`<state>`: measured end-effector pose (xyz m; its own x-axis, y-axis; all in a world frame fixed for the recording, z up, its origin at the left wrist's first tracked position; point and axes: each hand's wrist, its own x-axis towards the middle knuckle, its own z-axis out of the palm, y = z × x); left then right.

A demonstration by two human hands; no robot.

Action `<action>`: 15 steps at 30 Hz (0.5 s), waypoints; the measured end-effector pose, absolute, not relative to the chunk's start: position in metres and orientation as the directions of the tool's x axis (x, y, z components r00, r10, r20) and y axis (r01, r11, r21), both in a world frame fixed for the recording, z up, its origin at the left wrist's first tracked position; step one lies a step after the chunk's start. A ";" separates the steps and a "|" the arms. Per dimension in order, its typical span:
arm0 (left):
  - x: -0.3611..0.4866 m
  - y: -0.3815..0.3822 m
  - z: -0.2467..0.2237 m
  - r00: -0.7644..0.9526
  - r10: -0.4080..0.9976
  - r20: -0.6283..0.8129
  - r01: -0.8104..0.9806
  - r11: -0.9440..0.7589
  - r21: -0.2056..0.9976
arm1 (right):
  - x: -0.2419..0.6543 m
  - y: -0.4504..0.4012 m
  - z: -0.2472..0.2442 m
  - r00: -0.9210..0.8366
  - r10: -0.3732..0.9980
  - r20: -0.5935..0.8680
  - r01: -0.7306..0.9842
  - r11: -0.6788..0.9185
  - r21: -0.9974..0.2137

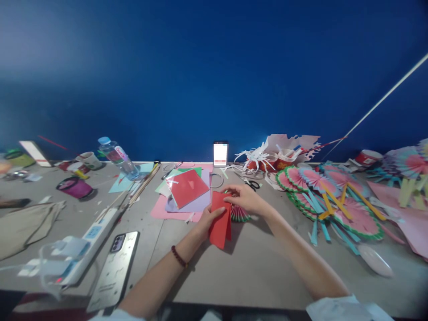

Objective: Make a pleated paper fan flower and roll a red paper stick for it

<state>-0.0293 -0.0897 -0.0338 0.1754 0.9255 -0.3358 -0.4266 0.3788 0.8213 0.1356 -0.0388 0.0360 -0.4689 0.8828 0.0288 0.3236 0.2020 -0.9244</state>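
A folded sheet of red paper [219, 229] is held up in front of me, its lower flaps spread apart. My left hand [207, 219] grips its left side, thumb lying across the front. At the top right edge, my right hand [244, 198] pinches the same paper with bent fingers. Behind the right hand a pleated red paper fan with a green rim [240, 214] lies on the table, partly hidden. Just beyond the left hand is a pack of red paper squares [189, 188] on top of purple and pink sheets [160, 208].
Scissors [253, 184] lie beyond my right hand. Finished pleated fans [359, 218] are heaped at right beside a white spoon-shaped item [376, 261]. At left are a phone [115, 272], a power strip [95, 240] and a tilted water bottle [120, 158]. A blue wall [214, 80] closes the back.
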 end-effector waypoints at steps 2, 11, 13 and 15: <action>-0.029 -0.090 -0.033 0.188 0.925 -0.331 -0.432 0.381 0.818 | 0.136 -0.040 0.039 -0.483 0.876 0.010 0.362 0.210 -0.908; -0.030 -0.092 -0.031 0.193 0.920 -0.342 -0.395 0.392 0.831 | 0.154 -0.042 0.060 -0.579 0.814 -0.049 0.445 0.265 -0.855; -0.031 -0.091 -0.034 0.182 0.922 -0.340 -0.401 0.386 0.831 | 0.156 -0.043 0.064 -0.613 0.788 -0.060 0.430 0.269 -0.862; -0.032 -0.091 -0.037 0.170 0.922 -0.349 -0.408 0.388 0.826 | 0.158 -0.044 0.066 -0.639 0.768 -0.044 0.395 0.279 -0.875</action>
<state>-0.0322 -0.0908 -0.0366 0.1704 0.9216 -0.3486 -0.4085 0.3880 0.8262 0.1576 -0.0444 0.0659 -0.6389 0.7680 -0.0442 0.3955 0.2787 -0.8752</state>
